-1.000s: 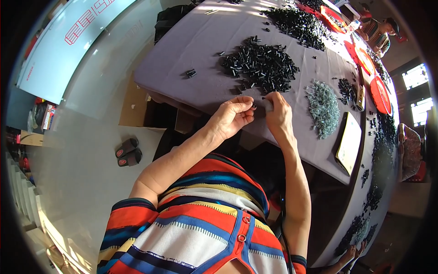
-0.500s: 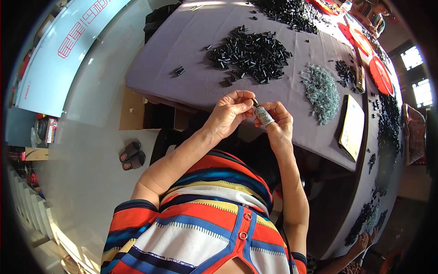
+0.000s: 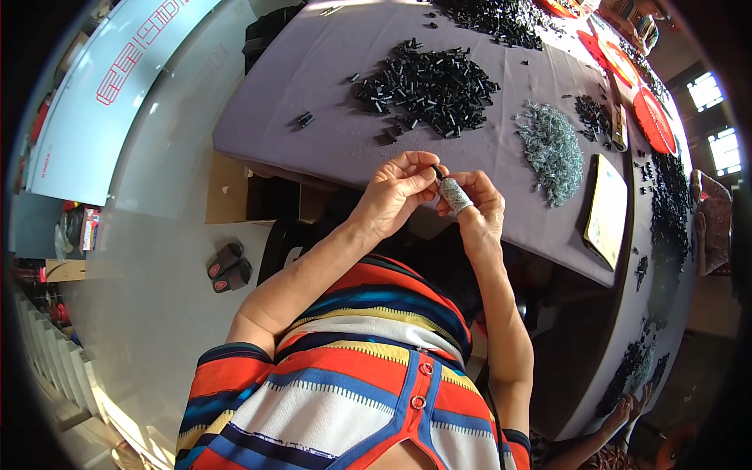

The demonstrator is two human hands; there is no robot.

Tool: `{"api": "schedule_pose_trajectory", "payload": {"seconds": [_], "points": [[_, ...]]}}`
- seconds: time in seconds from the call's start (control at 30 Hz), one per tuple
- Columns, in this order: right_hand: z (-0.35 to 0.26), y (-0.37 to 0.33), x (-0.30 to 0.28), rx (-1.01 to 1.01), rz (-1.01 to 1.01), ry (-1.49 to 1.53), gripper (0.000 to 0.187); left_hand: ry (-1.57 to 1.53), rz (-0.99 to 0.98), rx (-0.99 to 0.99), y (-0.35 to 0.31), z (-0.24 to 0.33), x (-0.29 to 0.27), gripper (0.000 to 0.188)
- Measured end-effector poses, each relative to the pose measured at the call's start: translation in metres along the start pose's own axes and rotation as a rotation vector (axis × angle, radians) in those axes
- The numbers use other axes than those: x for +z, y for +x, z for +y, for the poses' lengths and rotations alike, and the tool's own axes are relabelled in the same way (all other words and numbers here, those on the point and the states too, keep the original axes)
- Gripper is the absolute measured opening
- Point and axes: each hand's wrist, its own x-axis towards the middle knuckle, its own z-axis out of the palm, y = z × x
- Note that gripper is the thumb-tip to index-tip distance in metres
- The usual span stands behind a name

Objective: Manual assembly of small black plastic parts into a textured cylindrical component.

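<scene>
In front of my body, at the table's near edge, both hands meet fingertip to fingertip. My left hand (image 3: 392,196) pinches a small dark piece (image 3: 437,169) between thumb and forefinger; it looks like one of the short black tubes. A grey speckled sleeve (image 3: 454,195) wraps a finger of my right hand (image 3: 484,207), and its tip is up against that piece. The right thumb and fingers are closed around there, but what lies between them is hidden. Beyond the hands is a heap of short black tubes (image 3: 427,90). To its right lies a pile of small clear parts (image 3: 551,145).
A cream flat case (image 3: 605,210) rests near the table's right edge, beside a small black pile (image 3: 593,116). Red trays (image 3: 654,121) stand farther right. Another person's hands (image 3: 624,411) work at lower right. On the floor are a cardboard box (image 3: 227,192) and slippers (image 3: 229,268).
The fingertips have shifted slightly around the small piece, which now looks darker and sits closer to the sleeved finger. Both hands stay in nearly the same place.
</scene>
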Motion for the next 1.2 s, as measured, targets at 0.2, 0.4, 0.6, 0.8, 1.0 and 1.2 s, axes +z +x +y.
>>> {"api": "schedule_pose_trajectory", "payload": {"seconds": [0.2, 0.4, 0.6, 0.8, 1.0, 1.2], "points": [[0.003, 0.0, 0.002, 0.015, 0.025, 0.053, 0.003, 0.095, 0.076, 0.077, 0.0, -0.004, 0.001, 0.014], [0.0, 0.0, 0.0, 0.052, 0.056, 0.067, 0.003, 0.217, 0.137, 0.179, -0.001, -0.008, 0.006, 0.012], [-0.004, 0.0, -0.001, 0.026, 0.01, 0.0, 0.003, 0.424, 0.13, 0.275, -0.004, -0.008, 0.01, 0.013], [0.003, 0.002, -0.003, 0.039, 0.014, 0.102, 0.002, 0.244, 0.196, 0.177, -0.003, -0.016, 0.005, 0.011], [0.015, 0.004, -0.001, -0.05, 0.014, -0.069, 0.009, 0.055, 0.053, 0.013, 0.003, -0.01, -0.004, 0.015], [0.017, 0.006, -0.006, -0.118, -0.068, -0.045, 0.017, 0.013, 0.062, -0.035, 0.002, -0.006, 0.0, 0.019]]}}
